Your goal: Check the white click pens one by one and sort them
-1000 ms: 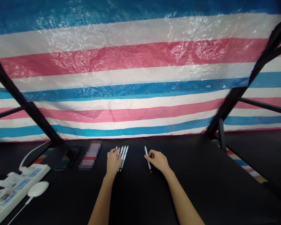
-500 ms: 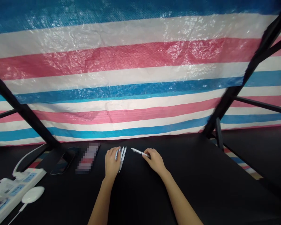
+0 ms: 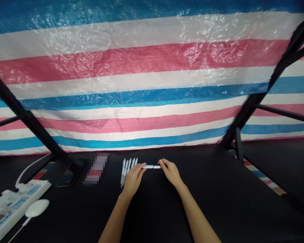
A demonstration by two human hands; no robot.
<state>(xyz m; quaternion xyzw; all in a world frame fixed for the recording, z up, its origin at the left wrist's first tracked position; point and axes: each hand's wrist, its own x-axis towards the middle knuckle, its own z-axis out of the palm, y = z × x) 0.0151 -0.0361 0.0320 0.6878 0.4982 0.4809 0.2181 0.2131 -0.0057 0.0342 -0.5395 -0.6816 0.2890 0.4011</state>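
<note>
A white pen lies level between my two hands, above the black table. My left hand pinches its left end between thumb and fingers. At the other end, my right hand grips the pen with thumb and fingertips. Several similar white pens with grey grips lie side by side just left of my left hand, which partly covers the lower parts of some of them.
On the left are a dark phone, a blurred-out phone-shaped item, a white power strip with plugs, and a round white charger. Black frame bars and a striped tarp stand behind the black table.
My left hand has moved right from the row of pens and taken the pen's left end. The pen has turned nearly level, and more of the row shows.
</note>
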